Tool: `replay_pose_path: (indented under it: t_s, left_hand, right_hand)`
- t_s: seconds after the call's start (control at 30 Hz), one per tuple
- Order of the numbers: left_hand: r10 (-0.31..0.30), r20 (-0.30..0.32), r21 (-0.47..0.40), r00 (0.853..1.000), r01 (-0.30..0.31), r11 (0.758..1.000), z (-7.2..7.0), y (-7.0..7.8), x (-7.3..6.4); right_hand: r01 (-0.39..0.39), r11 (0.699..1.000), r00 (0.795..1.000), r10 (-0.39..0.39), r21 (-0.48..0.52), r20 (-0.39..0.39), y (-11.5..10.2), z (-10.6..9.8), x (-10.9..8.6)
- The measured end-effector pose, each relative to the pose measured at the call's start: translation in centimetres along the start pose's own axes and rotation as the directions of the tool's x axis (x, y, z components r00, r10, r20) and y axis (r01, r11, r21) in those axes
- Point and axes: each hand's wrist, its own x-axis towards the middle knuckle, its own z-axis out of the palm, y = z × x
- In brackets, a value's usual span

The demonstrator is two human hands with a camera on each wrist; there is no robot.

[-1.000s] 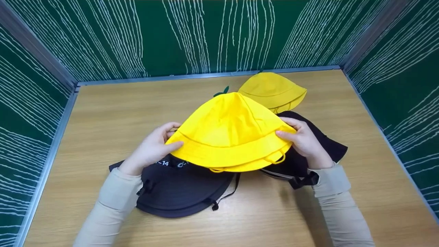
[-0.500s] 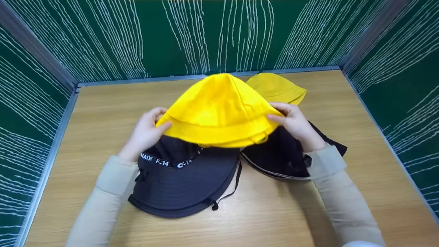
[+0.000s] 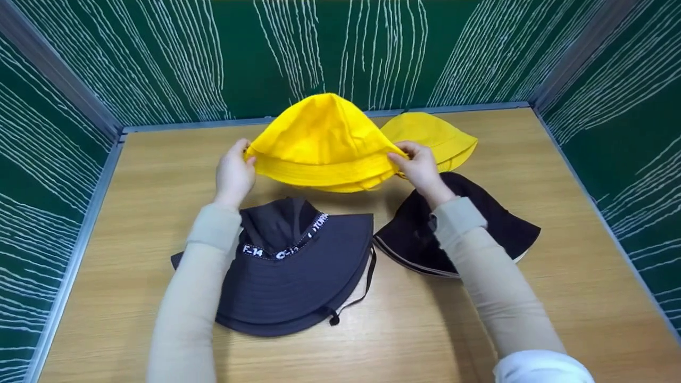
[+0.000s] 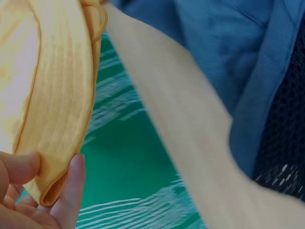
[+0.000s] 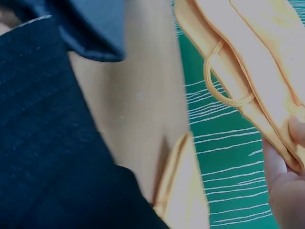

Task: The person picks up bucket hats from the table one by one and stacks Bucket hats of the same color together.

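Note:
Both hands hold a bright yellow bucket hat [image 3: 324,135] up over the back of the table, crown upward and folded flat. My left hand [image 3: 234,173] pinches the left end of its brim; in the left wrist view the thumb [image 4: 21,167] lies on one side and fingers behind. At the brim's other end, my right hand [image 3: 417,166] grips between thumb and fingers. A yellow cord loop [image 5: 221,90] hangs at the brim in the right wrist view. Below the left hand lies a dark grey wide-brimmed hat [image 3: 298,282] with white lettering on its band.
A second yellow hat [image 3: 441,138] lies at the back right, partly behind the held one. A black bucket hat [image 3: 489,229] lies on the wooden table [image 3: 383,340] under the right forearm. Green walls with white lines [image 3: 239,53] enclose the back and sides.
Both hands have carried the yellow hat away from the person and slightly left, from above the dark hats to the back of the table. The dark grey hat is now more exposed.

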Motion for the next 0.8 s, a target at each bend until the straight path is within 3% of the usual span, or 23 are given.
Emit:
replay_pose_path:
  t_s: [0.1,0.3,0.53,0.8]
  left_hand:
    - [-0.051,0.0,0.038,0.999,0.051,0.998,0.9,-0.7,1.0]
    - [-0.132,0.0,0.007,0.991,0.132,0.991,2.5,-2.0,2.2]
    - [-0.182,-0.018,-0.046,0.983,0.181,0.982,3.4,-3.5,2.5]
    - [-0.233,0.0,-0.079,0.973,0.232,0.969,3.8,-4.5,2.7]
  right_hand:
    - [-0.055,0.998,0.998,0.056,-0.042,0.025,0.7,0.8,0.8]
    - [-0.136,0.984,0.99,0.139,-0.114,0.024,1.9,2.0,1.8]
    - [-0.153,0.95,0.988,0.146,-0.272,-0.043,2.8,3.1,2.3]
    - [-0.195,0.94,0.981,0.194,-0.28,-0.033,3.1,3.9,2.5]
